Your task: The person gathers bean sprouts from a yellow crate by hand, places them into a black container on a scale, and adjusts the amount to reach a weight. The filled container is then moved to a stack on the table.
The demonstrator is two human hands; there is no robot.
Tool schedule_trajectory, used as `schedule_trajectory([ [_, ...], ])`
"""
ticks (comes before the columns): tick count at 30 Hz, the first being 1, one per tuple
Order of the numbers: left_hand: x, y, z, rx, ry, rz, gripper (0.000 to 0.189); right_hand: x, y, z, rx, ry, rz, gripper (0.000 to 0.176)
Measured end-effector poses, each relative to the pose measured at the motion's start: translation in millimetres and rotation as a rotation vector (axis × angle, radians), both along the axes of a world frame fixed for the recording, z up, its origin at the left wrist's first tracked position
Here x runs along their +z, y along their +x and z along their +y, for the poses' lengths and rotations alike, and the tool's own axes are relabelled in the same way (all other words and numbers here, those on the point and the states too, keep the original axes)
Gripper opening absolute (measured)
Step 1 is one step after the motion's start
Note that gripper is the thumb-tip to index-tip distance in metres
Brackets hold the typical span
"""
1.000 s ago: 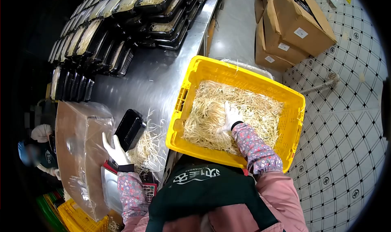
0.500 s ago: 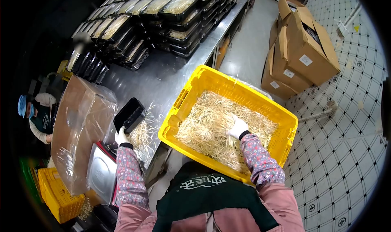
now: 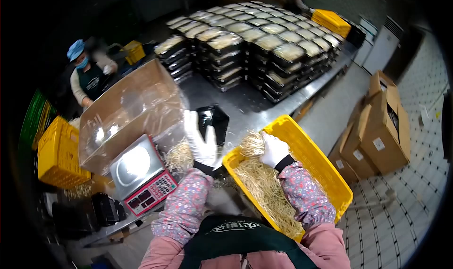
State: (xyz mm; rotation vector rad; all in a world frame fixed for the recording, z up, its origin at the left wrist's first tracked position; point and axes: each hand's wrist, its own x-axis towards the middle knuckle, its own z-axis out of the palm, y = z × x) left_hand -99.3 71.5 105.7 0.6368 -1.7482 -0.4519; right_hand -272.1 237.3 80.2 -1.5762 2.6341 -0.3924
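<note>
My right hand, in a white glove, is closed on a clump of pale bean sprouts above the yellow crate. More loose sprouts lie in the crate beneath it. My left hand, also gloved, is open with its fingers spread. Right beside its fingers, a black plastic tray sits on the metal table and is partly covered by the hand in this view. A small heap of sprouts lies to the left of that hand.
A scale with a red front and a plastic-lined cardboard box stand at left. Stacked filled trays cover the table's far part. Cartons stand on the floor at right. Another person works beyond the box.
My right hand has lifted a clump of sprouts toward the crate's left end. My left hand has let go of the black tray and spread its fingers. The view has turned left.
</note>
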Motion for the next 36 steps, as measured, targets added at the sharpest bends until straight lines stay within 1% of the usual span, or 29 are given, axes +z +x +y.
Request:
schedule_trajectory([
  [1, 7, 6, 9, 0.008, -0.122, -0.123, 0.060, 7, 14, -25, 0.054, 0.014, 0.050, 0.072],
  [2, 7, 12, 12, 0.019, -0.166, -0.233, 0.060, 12, 31, -47, 0.126, -0.087, 0.067, 0.061],
  [3, 5, 23, 11, 0.029, -0.206, -0.348, 0.061, 13, 47, -72, 0.230, -0.131, 0.149, 0.050],
  [5, -3, 53, 3, 0.021, -0.023, -0.594, 0.056, 18, 89, -121, 0.324, -0.169, 0.140, 0.036],
  [6, -29, 71, -16, -0.050, 0.041, -0.454, 0.051, 25, 112, -139, 0.385, -0.204, 0.164, 0.030],
  [7, -32, 96, -25, 0.002, 0.098, -0.354, 0.047, 28, 134, -159, 0.460, -0.215, 0.148, 0.039],
  [9, -37, 147, -45, 0.060, 0.270, -0.236, 0.044, 27, 181, -193, 0.606, -0.320, 0.106, 0.053],
  [10, -47, 172, -56, 0.074, 0.316, -0.129, 0.042, 26, 204, -211, 0.668, -0.297, 0.086, 0.064],
  [11, -64, 194, -69, 0.045, 0.400, -0.001, 0.043, 26, 228, -230, 0.709, -0.231, 0.115, 0.063],
  [13, -76, 239, -90, 0.046, 0.494, 0.075, 0.044, 21, 270, -261, 0.820, -0.203, 0.138, 0.062],
  [14, -83, 261, -100, 0.054, 0.503, 0.051, 0.045, 8, 287, -276, 0.870, -0.230, 0.165, 0.062],
  [15, -84, 281, -107, 0.024, 0.678, 0.076, 0.051, -7, 303, -292, 0.906, -0.179, 0.240, 0.060],
  [17, -98, 314, -123, 0.332, 0.659, -0.321, 0.063, -35, 327, -318, 0.963, -0.105, 0.298, 0.059],
  [18, -100, 328, -133, 0.382, 0.410, -0.395, 0.070, -37, 337, -320, 0.981, -0.128, 0.265, 0.058],
  [19, -91, 338, -140, 0.360, 0.183, -0.441, 0.071, -33, 347, -319, 0.993, -0.152, 0.231, 0.057],
  [20, -81, 343, -147, 0.267, 0.171, -0.541, 0.068, -29, 355, -320, 1.000, -0.172, 0.196, 0.055],
  [21, -76, 344, -152, 0.173, 0.152, -0.632, 0.066, -35, 365, -328, 0.945, 0.056, 0.225, 0.065],
  [22, -72, 346, -157, 0.133, 0.133, -0.812, 0.062, -41, 365, -330, 0.937, 0.050, 0.196, 0.069],
  [23, -70, 344, -159, 0.148, 0.129, -0.830, 0.061, -46, 362, -332, 0.924, 0.041, 0.167, 0.073],
  [25, -66, 340, -159, 0.176, 0.128, -0.866, 0.060, -28, 353, -333, 0.978, 0.141, -0.043, 0.080],
  [26, -62, 339, -157, 0.176, 0.120, -0.924, 0.064, -22, 347, -333, 1.005, 0.193, -0.150, 0.084],
  [29, -75, 338, -163, 0.215, 0.111, -0.890, 0.063, -31, 320, -341, 1.142, 0.001, -0.493, 0.095],
  [30, -78, 339, -163, 0.235, 0.139, -0.870, 0.060, -37, 311, -342, 1.100, -0.041, -0.437, 0.109],
  [31, -75, 337, -163, 0.267, 0.146, -0.874, 0.059, -11, 304, -336, 1.047, 0.031, -0.258, 0.104],
  [33, -69, 333, -163, 0.329, 0.160, -0.885, 0.056, 8, 286, -332, 0.998, 0.139, 0.137, 0.095],
  [35, -71, 326, -164, 0.369, 0.160, -0.875, 0.054, 18, 272, -340, 0.915, 0.344, 0.108, 0.085],
  [36, -72, 323, -164, 0.390, 0.163, -0.872, 0.054, 12, 269, -341, 0.957, 0.251, 0.169, 0.073],
])
